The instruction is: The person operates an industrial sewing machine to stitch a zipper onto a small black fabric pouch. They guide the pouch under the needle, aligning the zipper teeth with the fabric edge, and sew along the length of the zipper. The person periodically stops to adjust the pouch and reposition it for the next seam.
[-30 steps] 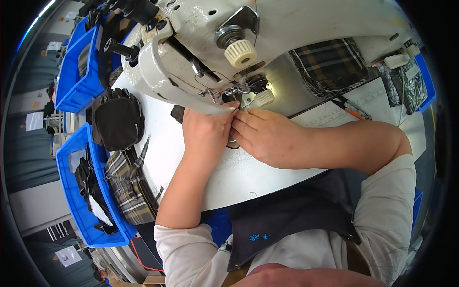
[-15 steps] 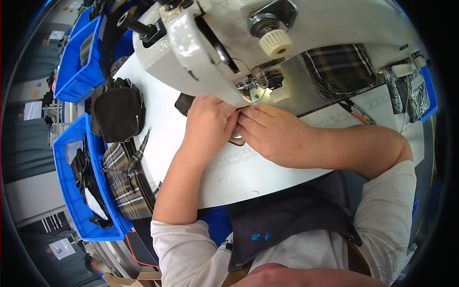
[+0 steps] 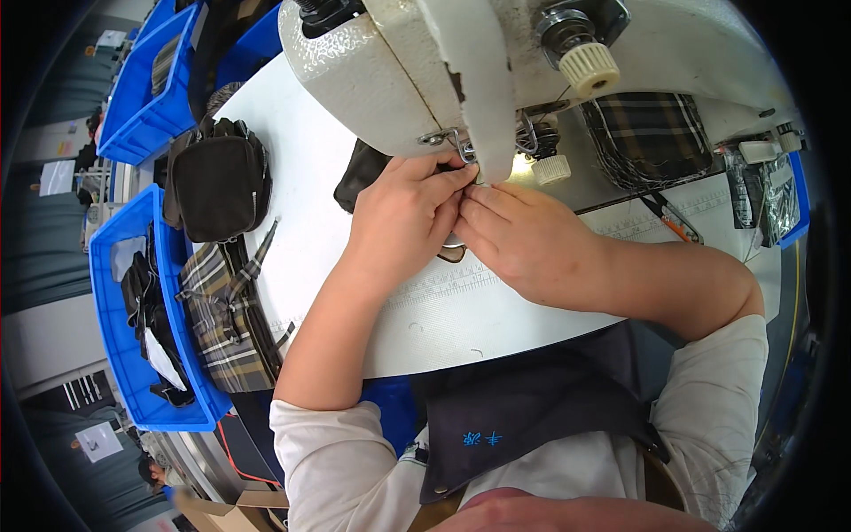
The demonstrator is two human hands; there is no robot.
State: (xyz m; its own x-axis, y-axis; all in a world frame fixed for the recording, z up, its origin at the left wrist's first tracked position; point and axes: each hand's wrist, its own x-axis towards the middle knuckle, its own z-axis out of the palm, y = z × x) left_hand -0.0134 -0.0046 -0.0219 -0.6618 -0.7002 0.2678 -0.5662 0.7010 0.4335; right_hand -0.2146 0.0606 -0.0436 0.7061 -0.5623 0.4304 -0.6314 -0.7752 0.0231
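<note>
A white sewing machine (image 3: 390, 62) stands over the worktable (image 3: 425, 328). My left hand (image 3: 403, 208) is closed under its needle area, pinching a small brown piece (image 3: 450, 254) that is mostly hidden by my fingers. Against it lies my right hand (image 3: 523, 244), fingers bent together on the same piece, with a bit of metal showing between the hands. A dark fabric item (image 3: 355, 177) rests just left of my left hand. The needle itself is hidden behind the machine's white guard.
Left: a black pouch (image 3: 220, 186), plaid fabric (image 3: 235, 350), blue bins (image 3: 99, 275) with pieces. Right: a plaid panel (image 3: 647, 137), orange-handled snips (image 3: 671, 222), packaged items (image 3: 776, 195) by another bin. An open cardboard box (image 3: 213, 510) and another person (image 3: 158, 474) are at lower left.
The view has shifted, so the machine head sits farther right and surroundings higher. Both hands appear higher in the picture, the left hand's fingers further under the machine, still on the piece.
</note>
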